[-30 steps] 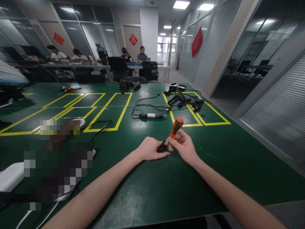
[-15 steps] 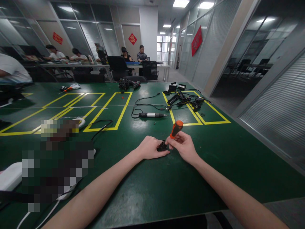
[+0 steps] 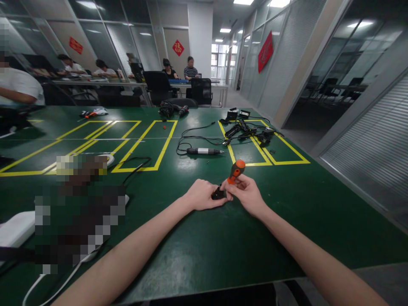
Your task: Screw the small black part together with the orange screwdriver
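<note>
My left hand [image 3: 202, 195] rests on the green table and grips a small black part [image 3: 218, 194], holding it against the tabletop. Its exact kind is hidden by the fingers. In my right hand [image 3: 247, 194] is a screwdriver [image 3: 236, 171] with an orange and dark grey handle, leaning with its butt end up and to the right. The right fingers pinch it low on the handle, close beside the black part. The screwdriver's tip is covered by my fingers, so whether it touches the part cannot be seen.
Ahead lies a corded electric screwdriver [image 3: 204, 151]. Black parts and cables [image 3: 245, 131] are heaped inside yellow tape at the far right. A black corded tool [image 3: 168, 109] sits at the far edge. At left are a blurred patch and a white cable [image 3: 60, 293]. People sit beyond.
The right hand and screwdriver have shifted very slightly, and the fingers now sit closer over the black part. The whole view has tilted a little. Both hands keep their hold.
</note>
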`<state>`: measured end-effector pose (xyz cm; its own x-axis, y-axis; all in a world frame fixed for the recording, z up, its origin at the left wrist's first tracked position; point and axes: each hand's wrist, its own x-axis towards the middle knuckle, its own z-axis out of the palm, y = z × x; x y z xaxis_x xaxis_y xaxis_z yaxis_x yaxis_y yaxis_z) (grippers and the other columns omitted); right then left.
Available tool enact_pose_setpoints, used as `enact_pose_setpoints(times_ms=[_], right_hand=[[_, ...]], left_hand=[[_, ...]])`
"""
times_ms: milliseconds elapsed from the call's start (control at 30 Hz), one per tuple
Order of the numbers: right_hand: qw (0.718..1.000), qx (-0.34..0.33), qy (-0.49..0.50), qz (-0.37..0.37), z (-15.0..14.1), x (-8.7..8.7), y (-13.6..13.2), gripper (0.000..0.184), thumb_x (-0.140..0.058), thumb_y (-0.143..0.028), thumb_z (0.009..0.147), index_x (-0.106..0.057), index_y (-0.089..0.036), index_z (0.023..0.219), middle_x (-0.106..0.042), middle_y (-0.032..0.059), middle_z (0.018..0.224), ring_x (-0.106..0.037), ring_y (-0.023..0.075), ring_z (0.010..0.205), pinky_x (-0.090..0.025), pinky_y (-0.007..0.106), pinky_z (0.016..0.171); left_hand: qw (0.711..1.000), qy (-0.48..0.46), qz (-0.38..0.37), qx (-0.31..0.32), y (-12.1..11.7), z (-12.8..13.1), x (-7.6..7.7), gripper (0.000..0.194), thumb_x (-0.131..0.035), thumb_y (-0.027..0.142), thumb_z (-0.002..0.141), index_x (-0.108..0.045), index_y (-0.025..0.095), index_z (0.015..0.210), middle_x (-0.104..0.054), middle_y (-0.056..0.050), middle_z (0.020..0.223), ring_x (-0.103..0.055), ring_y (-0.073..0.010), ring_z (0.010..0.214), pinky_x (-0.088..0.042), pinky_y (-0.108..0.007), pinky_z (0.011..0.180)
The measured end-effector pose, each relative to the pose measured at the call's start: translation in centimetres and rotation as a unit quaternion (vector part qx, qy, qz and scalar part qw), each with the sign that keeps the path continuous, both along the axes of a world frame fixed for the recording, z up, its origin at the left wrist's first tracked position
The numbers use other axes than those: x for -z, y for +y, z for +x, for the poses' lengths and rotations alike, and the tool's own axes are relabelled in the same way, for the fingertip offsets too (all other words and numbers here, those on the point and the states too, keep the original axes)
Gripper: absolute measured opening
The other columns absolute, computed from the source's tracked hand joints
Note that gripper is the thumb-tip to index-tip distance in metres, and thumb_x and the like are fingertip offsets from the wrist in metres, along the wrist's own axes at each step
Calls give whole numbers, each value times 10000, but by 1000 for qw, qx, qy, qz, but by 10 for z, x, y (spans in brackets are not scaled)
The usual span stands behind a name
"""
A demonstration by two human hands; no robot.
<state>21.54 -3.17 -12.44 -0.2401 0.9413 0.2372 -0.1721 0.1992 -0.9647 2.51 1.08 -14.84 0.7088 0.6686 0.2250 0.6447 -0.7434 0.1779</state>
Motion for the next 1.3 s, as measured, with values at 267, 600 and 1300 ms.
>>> enact_pose_setpoints(times_ms=[267,600,1300], right_hand=[[999,29,-3,20,1,-3,4,382,-761,-556,877,-703,-186,947,-716,19,746,-623,125,552,-528,273,558],[995,86,-31,39,4,-5,5,328,-863,-488,782,-739,-185,770,-681,9,670,-593,124,536,-520,276,539],[995,94,-13,13,6,-5,5,335,-921,-452,698,-775,-184,835,-727,22,677,-618,149,530,-560,316,534]], left_hand=[[1000,5,7,2,1,-1,1,561,-535,665,945,-630,203,641,-657,-43,571,-619,-192,524,-200,-313,534],[1000,14,9,8,1,-1,-3,572,-514,673,957,-627,200,656,-676,-48,609,-632,-191,546,-241,-299,533],[1000,9,3,8,0,-1,-3,557,-520,657,964,-617,197,664,-669,-42,608,-635,-189,553,-230,-296,540]])
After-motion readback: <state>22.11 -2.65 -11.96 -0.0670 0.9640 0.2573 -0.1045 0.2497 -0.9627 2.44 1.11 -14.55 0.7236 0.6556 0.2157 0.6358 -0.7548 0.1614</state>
